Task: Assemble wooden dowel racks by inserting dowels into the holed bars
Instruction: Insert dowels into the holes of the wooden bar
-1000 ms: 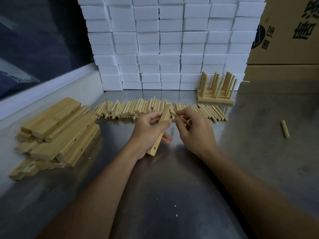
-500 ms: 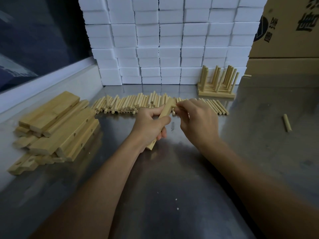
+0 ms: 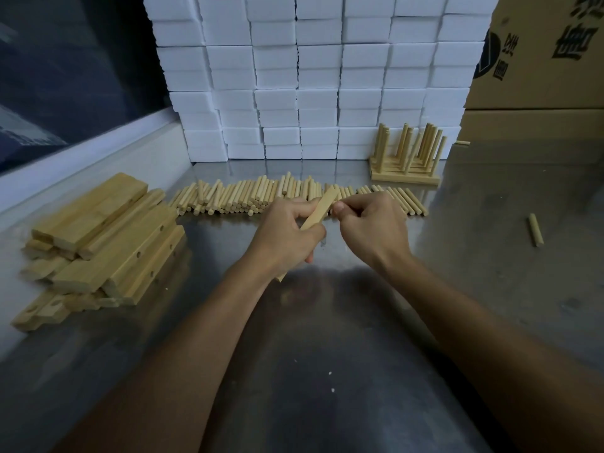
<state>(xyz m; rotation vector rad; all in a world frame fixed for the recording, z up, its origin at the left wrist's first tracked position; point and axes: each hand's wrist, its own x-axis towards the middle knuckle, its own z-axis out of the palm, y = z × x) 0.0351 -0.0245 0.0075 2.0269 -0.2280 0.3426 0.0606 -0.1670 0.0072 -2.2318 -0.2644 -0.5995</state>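
Wooden holed bar (image 3: 318,213) sat in the left hand (image 3: 287,235), fingers curled round its middle, bar tilted with its top end pointing up and right, lower end poking out below the palm just above the desk (image 3: 327,338). Right hand (image 3: 372,227) was right up against the bar's upper end, thumb and fingers pinched together there; whatever it pinched was hidden by the fingers, so can't tell if a dowel was in it. Both forearms came in from the bottom edge and converged mid-desk, wrists raised off the surface.

Just behind the hands: a long row of loose dowels (image 3: 248,197) lying side by side on the desk. Behind-right of that, a finished rack (image 3: 405,158) with dowels standing upright in its base, just in front of a wall of stacked white boxes (image 3: 310,76). Left side: a pile of holed bars (image 3: 101,240), holes visible on several. One stray dowel (image 3: 535,229) lay well apart on the right. Cardboard cartons (image 3: 539,60) at far right.
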